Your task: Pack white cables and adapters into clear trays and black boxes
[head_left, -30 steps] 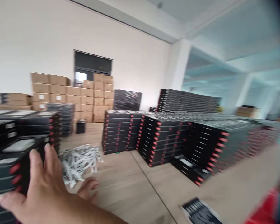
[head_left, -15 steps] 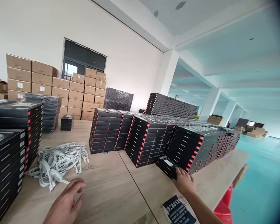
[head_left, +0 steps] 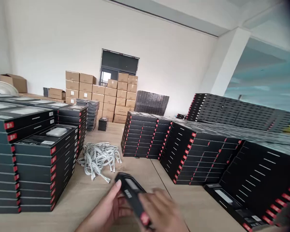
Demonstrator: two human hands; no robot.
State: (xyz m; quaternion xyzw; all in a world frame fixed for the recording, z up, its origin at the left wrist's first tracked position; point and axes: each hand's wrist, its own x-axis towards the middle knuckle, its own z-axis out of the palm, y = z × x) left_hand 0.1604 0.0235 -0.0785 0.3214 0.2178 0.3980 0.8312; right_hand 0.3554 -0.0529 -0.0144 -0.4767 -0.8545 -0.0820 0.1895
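A slim black box with a red corner (head_left: 132, 190) is held tilted in front of me, above the table. My left hand (head_left: 111, 203) grips its left side, with the thumb along the edge and the fingers beneath. Across the near end of the box lies my right hand (head_left: 159, 209), smeared by motion, its fingers over the top. A pile of white cables (head_left: 100, 159) lies just beyond my left hand. To the right, a single flat black box (head_left: 226, 199) rests at the foot of a tall stack of the same boxes (head_left: 258, 174).
Stacks of black boxes (head_left: 33, 170) stand at the left and across the middle (head_left: 181, 151). A small black stack (head_left: 103, 124) sits farther back on the wooden table (head_left: 125, 167). Brown cartons (head_left: 106, 100) are piled against the wall below a window (head_left: 119, 66).
My right hand moved from the left stack to a box at the right stack, then back to the middle. A black box is now between both hands. The view turned left.
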